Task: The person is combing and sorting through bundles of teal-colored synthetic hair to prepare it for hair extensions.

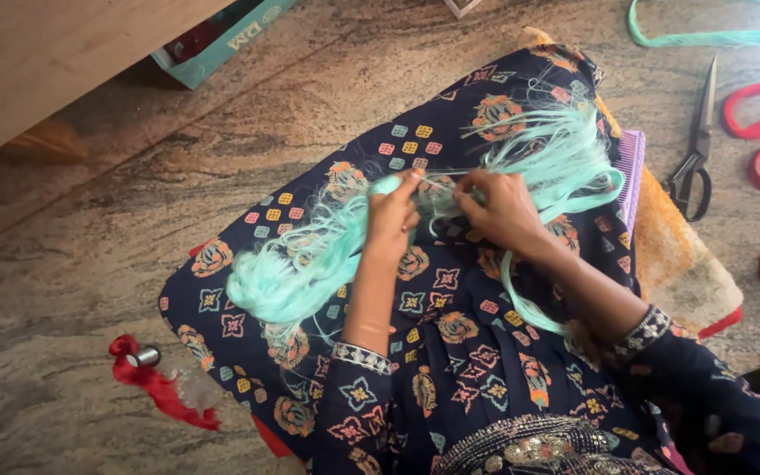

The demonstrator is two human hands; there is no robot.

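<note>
Lap cloth (450,352) | both hands — left (391,215), right (503,207) — pinching mint fibre bundle (310,264) between them

A mottled brown and grey stone floor (90,264) fills the view in even daylight, with a pale wooden furniture panel (37,53) at upper left and a teal cardboard box (222,44) tucked beneath it

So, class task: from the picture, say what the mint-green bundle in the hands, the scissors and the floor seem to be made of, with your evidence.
Mint-green bundle: probably synthetic fibre; fine, glossy loose strands that fan out and curl.
Scissors: look like dark metal; thin tapered blades and looped handles with a dull sheen.
Floor: seemingly polished stone, perhaps granite; speckled brown-grey veining and a smooth surface.
</note>
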